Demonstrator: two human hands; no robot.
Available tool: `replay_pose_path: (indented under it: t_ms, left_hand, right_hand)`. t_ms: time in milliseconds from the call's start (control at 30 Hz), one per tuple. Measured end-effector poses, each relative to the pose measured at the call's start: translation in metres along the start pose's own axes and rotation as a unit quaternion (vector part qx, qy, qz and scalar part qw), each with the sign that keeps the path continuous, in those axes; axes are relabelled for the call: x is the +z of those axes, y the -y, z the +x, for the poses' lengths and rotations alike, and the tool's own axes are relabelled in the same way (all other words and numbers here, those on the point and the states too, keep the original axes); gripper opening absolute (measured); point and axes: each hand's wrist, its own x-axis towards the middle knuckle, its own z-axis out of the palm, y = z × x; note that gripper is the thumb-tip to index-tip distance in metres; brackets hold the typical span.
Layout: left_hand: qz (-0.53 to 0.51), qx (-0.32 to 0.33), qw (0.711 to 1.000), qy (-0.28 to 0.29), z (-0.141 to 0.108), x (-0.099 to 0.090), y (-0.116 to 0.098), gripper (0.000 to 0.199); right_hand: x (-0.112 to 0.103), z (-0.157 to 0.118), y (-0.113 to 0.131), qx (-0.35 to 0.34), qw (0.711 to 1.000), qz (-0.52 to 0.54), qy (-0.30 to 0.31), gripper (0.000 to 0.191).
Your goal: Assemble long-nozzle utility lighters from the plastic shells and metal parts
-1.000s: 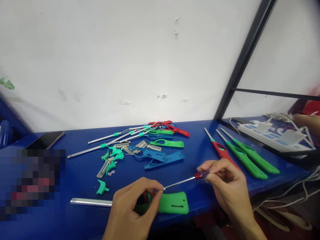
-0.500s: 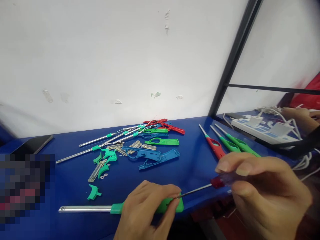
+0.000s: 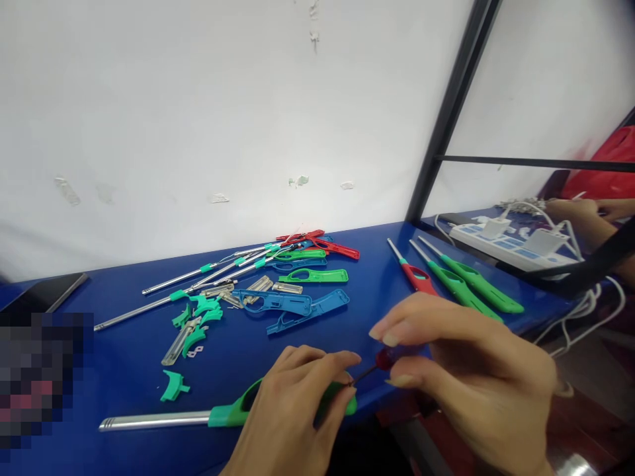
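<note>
With the screwdriver slanting down toward the handle of the green lighter, I am risking a slip: too much sideways push could be sending the tip off its seat and into my own fingers, since they are sitting so close around it. The lighter is lying near the front edge of the counter, its metal tube pointing left, so an uneven press on the handle could be rolling or skidding it. My fingers are also hiding the tip, so poor alignment could be going unnoticed.

My right hand is reaching in from the lower right, its fingers arching over the top of the screwdriver's handle and its thumb bracing from below. That grip is pinching the handle close to the red collar, leaving the shaft angling down and leftward. My left hand is coming in from the bottom, back upward, draping across the lighter's handle. Its thumb is lying on the near side and its fingers on the far side, bracketing the tip. Whether this grip is squeezing the handle or pinching something small there, I cannot tell.
</note>
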Motion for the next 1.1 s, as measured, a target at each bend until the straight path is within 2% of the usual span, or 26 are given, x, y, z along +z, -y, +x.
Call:
replay_pose_path:
  t_ms: [200,433,600,767,1033,1100]
  left_hand:
    - [-0.022,-0.012,0.999,0.022,0.002,-0.002,0.004,0.04]
    - [-0.027,0.006,0.999,0.019,0.002,0.003,0.005,0.015]
    - [-0.022,0.016,0.999,0.019,0.004,0.003,0.006,0.011]
    - [-0.007,0.028,0.999,0.027,0.001,-0.002,0.007,0.016]
    - [0.101,0.051,0.993,0.041,-0.015,-0.008,0.005,0.04]
    - [0.119,0.055,0.99,0.045,-0.018,-0.008,0.006,0.04]
  right_hand:
    - [0.003,0.003,-0.001,-0.006,0.999,0.016,0.031,0.019]
    - [0.004,0.002,-0.005,-0.002,0.999,0.022,0.042,0.024]
    - [0.007,0.003,-0.008,-0.006,0.998,0.03,0.06,0.025]
    - [0.009,0.002,-0.01,-0.005,0.998,0.039,0.058,0.028]
    - [0.014,0.0,-0.015,0.027,0.995,0.06,0.076,0.032]
    - [0.014,-0.001,-0.016,0.045,0.994,0.058,0.079,0.034]
